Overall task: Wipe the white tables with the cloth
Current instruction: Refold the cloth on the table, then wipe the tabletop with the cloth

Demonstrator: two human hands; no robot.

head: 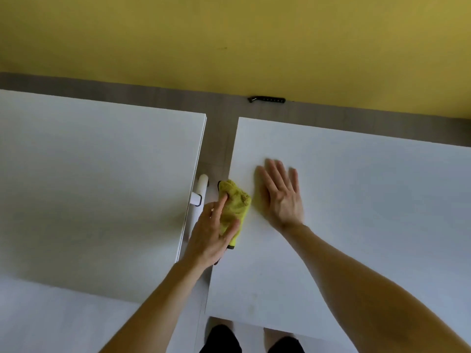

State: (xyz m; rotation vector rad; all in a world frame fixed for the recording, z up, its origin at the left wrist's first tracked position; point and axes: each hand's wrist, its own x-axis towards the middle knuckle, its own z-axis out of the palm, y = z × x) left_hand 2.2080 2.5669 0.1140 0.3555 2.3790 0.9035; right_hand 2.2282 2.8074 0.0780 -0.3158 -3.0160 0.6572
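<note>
Looking down, two white tops are recorded side by side, the left table (89, 187) and the right table (356, 225), parted by a narrow gap; grey floor (219, 138) is seen in the gap and in a strip behind both; a yellow wall (229, 34) is met beyond that strip; a small black object (266, 100) is noted at the wall's foot, kind not made out; a white table leg (201, 189) is seen in the gap, just beside the left table's edge; broad white surface is left open right of and beyond the hands; the cloth (235, 207) is noted as yellow-green, fluffy, dark-hemmed and bunched, laid on the right table's left edge, its far end overhanging the gap; it is pressed by the left hand (211, 238), index finger and thumb stretched over it, no closed grip shown; the right hand (280, 197) is laid flat just beside the cloth, fingers straight and spread, slightly blurred
</note>
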